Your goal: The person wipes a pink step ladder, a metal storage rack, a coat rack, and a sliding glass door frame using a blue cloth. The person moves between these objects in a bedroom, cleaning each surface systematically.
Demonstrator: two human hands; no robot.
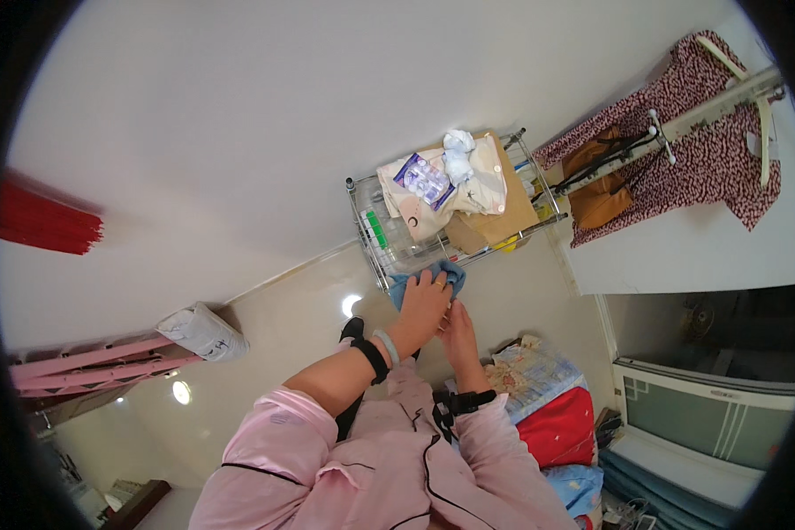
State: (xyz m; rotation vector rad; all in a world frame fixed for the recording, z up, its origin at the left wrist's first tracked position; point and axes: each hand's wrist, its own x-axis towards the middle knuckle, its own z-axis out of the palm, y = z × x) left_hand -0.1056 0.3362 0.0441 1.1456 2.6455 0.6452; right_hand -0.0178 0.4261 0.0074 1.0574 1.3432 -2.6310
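A blue cloth (452,273) is bunched up at the near edge of a metal wire shelf rack (407,255). My left hand (426,306) is on top of it with fingers curled into the fabric, a ring on one finger. Just to the right, my right hand (460,332) meets the left fingers below the cloth; its own fingertips are partly hidden, so its hold cannot be made out. On the rack's top lie a cream patterned garment (490,165), a purple-and-clear plastic packet (425,180), a white crumpled bundle (458,156) and a cardboard sheet (520,202).
Patterned clothing (722,159) and a brown bag (593,179) hang from a rail at right. Folded bedding (536,377) and a red cloth (560,430) are stacked near my right arm. A white sack (204,333) stands by the wall beside a pink metal frame (106,364).
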